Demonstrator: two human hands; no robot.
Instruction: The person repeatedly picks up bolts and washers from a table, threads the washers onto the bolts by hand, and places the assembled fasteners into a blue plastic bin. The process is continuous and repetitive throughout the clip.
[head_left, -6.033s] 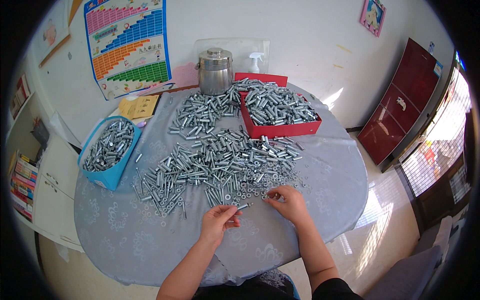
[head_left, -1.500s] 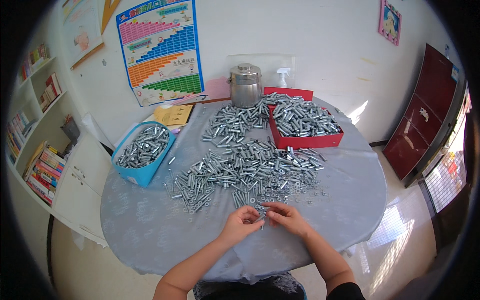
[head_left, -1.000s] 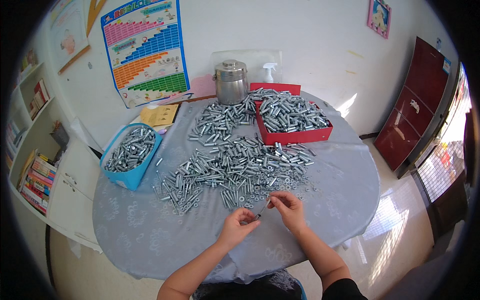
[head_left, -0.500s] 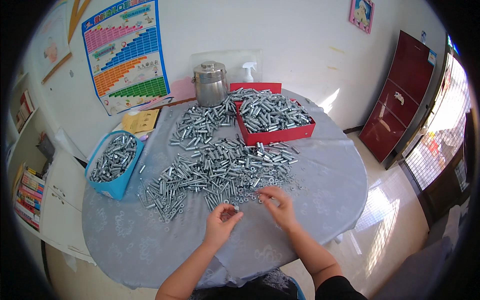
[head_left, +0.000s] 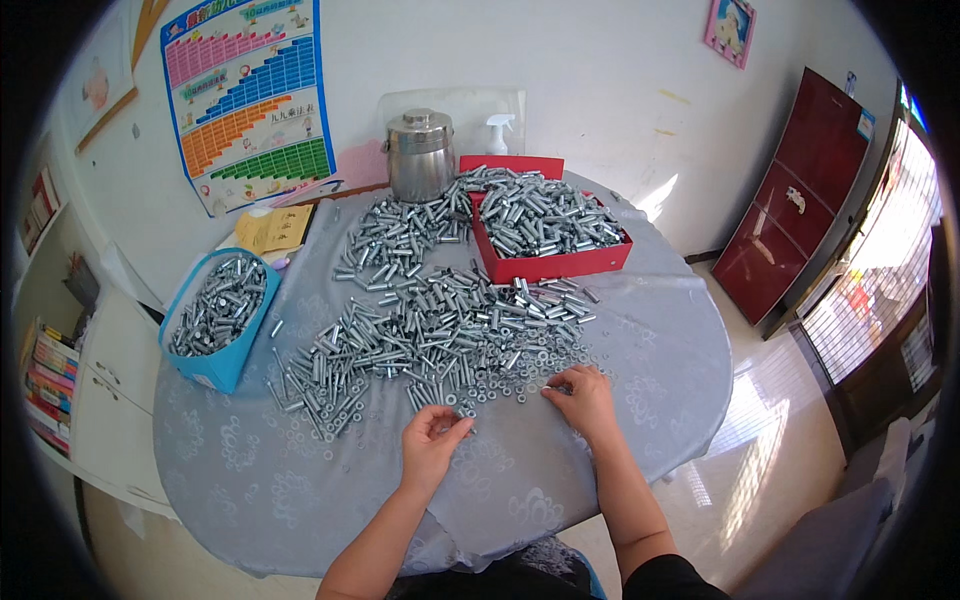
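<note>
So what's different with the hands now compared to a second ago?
The hands have drawn apart: the right hand has gone out to the loose washers and bolts at the pile's near edge and lies on them, while the left hand has curled in with its fingertips pinched together; what it holds is too small to tell. The blue bin, red box and steel canister stayed put.

Silver bolts [head_left: 440, 335] lay on a pale grey, ring-patterned surface [head_left: 660, 330], between a red box [head_left: 545, 265] and a blue bin [head_left: 225, 365].
</note>
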